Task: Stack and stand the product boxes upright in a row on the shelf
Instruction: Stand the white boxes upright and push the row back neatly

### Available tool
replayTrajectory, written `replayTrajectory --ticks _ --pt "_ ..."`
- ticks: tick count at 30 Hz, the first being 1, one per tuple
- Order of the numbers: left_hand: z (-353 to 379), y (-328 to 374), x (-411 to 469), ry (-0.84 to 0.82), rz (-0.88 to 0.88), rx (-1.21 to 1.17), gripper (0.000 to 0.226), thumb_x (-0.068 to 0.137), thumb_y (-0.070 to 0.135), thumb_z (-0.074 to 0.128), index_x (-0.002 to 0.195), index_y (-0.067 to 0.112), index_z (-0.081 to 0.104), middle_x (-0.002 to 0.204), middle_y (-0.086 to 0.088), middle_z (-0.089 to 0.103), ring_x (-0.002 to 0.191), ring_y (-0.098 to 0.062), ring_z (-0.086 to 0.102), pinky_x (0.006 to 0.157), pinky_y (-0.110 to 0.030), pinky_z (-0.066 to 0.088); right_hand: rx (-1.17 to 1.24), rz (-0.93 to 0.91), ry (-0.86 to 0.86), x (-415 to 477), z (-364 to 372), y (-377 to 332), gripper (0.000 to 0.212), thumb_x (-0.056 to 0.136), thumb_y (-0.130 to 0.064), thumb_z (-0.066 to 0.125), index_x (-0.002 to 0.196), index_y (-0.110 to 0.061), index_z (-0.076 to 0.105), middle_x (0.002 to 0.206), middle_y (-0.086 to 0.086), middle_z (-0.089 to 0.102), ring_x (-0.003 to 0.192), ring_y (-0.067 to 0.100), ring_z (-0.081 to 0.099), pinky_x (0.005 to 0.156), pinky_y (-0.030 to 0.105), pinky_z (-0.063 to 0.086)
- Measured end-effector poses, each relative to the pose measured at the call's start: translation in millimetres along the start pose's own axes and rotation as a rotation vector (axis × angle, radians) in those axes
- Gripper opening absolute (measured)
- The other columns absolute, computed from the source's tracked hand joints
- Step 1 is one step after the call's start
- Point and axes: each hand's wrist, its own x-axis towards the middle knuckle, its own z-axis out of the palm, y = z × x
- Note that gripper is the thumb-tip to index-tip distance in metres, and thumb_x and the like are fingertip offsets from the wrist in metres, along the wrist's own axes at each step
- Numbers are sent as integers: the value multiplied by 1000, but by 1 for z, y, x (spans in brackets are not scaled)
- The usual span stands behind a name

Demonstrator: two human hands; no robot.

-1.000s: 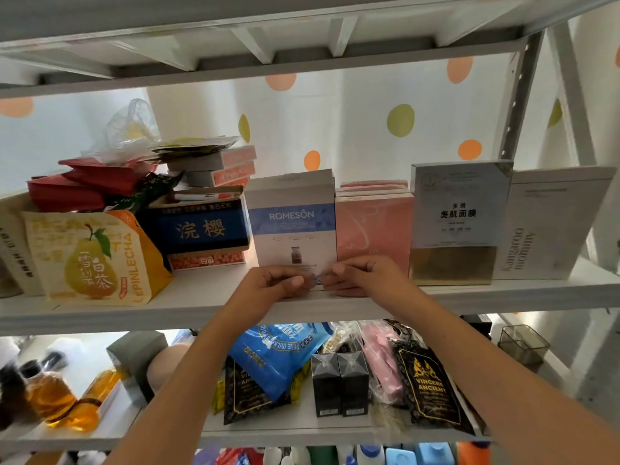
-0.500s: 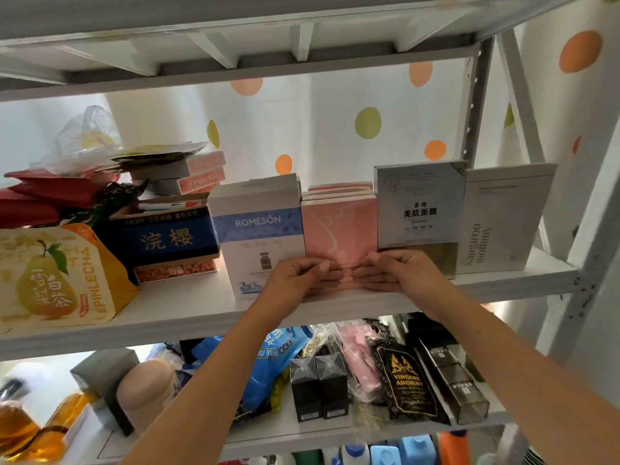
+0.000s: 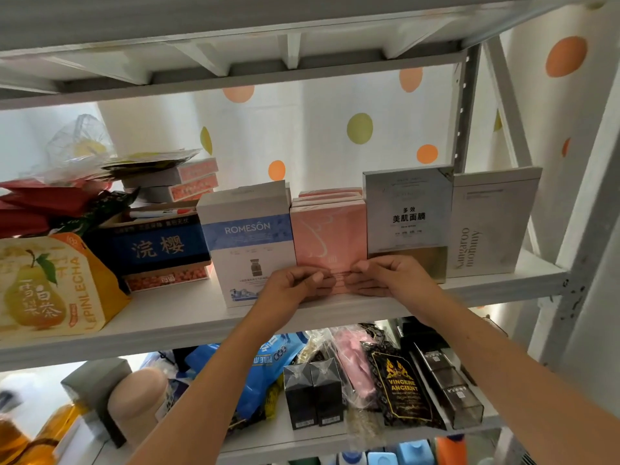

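Observation:
Four boxes stand upright in a row on the white shelf (image 3: 188, 317): a white and blue ROMESÔN box (image 3: 246, 239), a pink box (image 3: 328, 236) with more pink boxes behind it, a grey and gold mask box (image 3: 407, 213), and a pale Kangaroo mommy box (image 3: 486, 223). My left hand (image 3: 295, 286) and my right hand (image 3: 385, 276) rest side by side against the lower front of the pink box, fingertips pressed on it near the shelf edge. Its bottom edge is hidden behind my fingers.
Left of the row lie a blue carton (image 3: 157, 246), a yellow pear-tea bag (image 3: 50, 283), red packets (image 3: 40, 203) and stacked orange-ended boxes (image 3: 188, 179). A shelf board (image 3: 235, 38) sits close above. The lower shelf holds black boxes (image 3: 313, 394), pouches and bottles. A metal upright (image 3: 580, 250) stands right.
Both hands moved right from the base of the ROMESÔN box to the base of the pink box, and the view turned right with them.

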Motion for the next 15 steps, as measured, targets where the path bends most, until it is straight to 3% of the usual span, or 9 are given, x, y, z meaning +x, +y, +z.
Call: replayTrajectory --ticks 5,9,15 --pt "23 3 3 -79 19 9 22 96 6 54 112 -2 67 102 -14 75 88 -18 74 78 -22 58 -126 -47 33 -18 -39 -7 20 92 -17 61 101 -2 72 93 16 77 88 26 75 81 31 60" --pt "56 6 15 -169 42 77 18 97 14 56 109 10 69 102 -5 76 97 -12 72 86 -18 54 -88 -33 147 -30 -92 -13 33 88 -24 62 98 7 70 91 23 75 87 33 74 80 31 61" --pt "80 -7 30 -168 1 69 21 95 12 58 112 4 68 105 -11 75 105 -23 70 100 -34 51 -77 -23 136 -30 -128 -11 40 83 -31 63 98 5 70 95 25 74 87 31 73 80 31 61"
